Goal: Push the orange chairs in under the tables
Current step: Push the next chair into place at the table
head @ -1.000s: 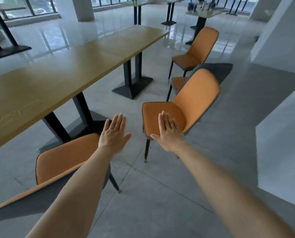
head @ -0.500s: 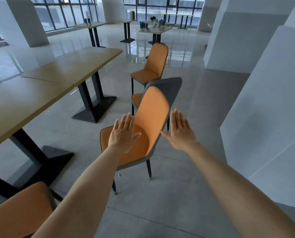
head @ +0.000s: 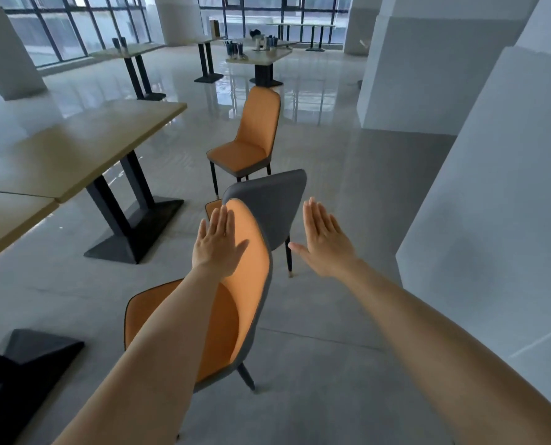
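The nearest orange chair [head: 245, 284] stands just ahead of me on the floor, seat facing left toward the long wooden tables [head: 75, 149]. My left hand [head: 218, 244] is flat and open in front of its backrest; whether it touches is unclear. My right hand [head: 324, 240] hovers open to the right of the backrest, apart from it. Behind it stands a second chair [head: 274, 203] showing its grey back, and farther off a third orange chair [head: 251, 139], both out from the tables.
Black table bases [head: 136, 226] sit on the floor to the left. White pillars and a wall [head: 492, 203] close in on the right, leaving a grey floor aisle. More tables with bottles [head: 261, 54] stand at the back by the windows.
My view has swung right and moved closer along the aisle. The nearest chair now sits right below my raised hands, and the chair that was at lower left has left the view.
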Motion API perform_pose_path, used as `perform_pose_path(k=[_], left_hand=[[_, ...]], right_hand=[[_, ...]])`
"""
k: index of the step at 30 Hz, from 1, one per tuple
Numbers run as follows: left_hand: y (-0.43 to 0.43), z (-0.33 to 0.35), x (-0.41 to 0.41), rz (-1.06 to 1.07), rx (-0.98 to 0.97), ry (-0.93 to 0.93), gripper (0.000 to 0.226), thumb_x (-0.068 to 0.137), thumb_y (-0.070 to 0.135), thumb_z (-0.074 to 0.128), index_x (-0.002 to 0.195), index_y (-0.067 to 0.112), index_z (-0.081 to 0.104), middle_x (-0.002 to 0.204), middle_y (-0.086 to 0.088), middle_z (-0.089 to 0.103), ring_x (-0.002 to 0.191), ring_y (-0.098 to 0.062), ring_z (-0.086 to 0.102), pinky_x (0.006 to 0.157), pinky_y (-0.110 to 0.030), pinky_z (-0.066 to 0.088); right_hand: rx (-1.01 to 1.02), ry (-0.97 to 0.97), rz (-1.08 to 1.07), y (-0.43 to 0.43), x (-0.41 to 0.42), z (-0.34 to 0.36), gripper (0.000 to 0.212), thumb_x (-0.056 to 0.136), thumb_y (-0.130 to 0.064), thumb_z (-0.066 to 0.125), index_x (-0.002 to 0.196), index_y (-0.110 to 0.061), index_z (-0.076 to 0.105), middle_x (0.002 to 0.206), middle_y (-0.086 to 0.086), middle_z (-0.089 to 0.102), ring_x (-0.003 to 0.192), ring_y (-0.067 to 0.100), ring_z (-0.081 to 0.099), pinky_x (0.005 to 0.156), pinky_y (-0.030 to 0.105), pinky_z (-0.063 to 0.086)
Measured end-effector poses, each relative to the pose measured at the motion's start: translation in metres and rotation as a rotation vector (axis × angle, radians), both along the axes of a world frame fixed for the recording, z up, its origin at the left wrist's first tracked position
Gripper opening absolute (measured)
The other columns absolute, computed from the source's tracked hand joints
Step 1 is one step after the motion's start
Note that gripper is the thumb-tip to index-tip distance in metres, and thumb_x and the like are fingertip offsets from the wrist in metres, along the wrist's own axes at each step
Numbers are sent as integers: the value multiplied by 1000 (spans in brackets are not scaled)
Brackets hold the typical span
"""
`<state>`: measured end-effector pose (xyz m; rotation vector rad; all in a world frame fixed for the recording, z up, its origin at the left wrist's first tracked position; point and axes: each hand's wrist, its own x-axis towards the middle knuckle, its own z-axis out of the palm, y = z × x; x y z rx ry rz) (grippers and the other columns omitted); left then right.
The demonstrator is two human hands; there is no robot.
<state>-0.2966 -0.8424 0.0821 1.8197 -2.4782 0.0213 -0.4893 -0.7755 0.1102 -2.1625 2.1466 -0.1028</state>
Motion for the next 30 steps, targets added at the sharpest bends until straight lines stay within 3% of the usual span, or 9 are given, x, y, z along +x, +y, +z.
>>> perform_pose_path(k=[6,14,30], left_hand=[[-59,-17,-68,108,9,-10,71,98,48,23,148,9,-10,158,-8,-12,146,-23,-10,119,-38,-5],[-97,-32,-120,382,109,31,71,98,49,21,148,9,-10,158,-8,-13,146,-22,-13,119,-39,-6],[-169,-90,-119,877,284,217,75,96,54,21,147,10,-11,158,-6,-15,146,-18,-14,119,-37,-7]], right_hand=[[21,12,79,-84,-73,-9,81,97,-50,27,143,-6,-24,155,12,-24,144,24,-17,119,37,-4],[106,83,375,-188,-128,-25,81,97,-52,23,143,-7,-26,154,11,-26,144,24,-19,118,36,-7],[235,182,938,-350,-63,-76,78,98,-50,23,143,-8,-25,154,9,-26,144,20,-20,118,35,-8]])
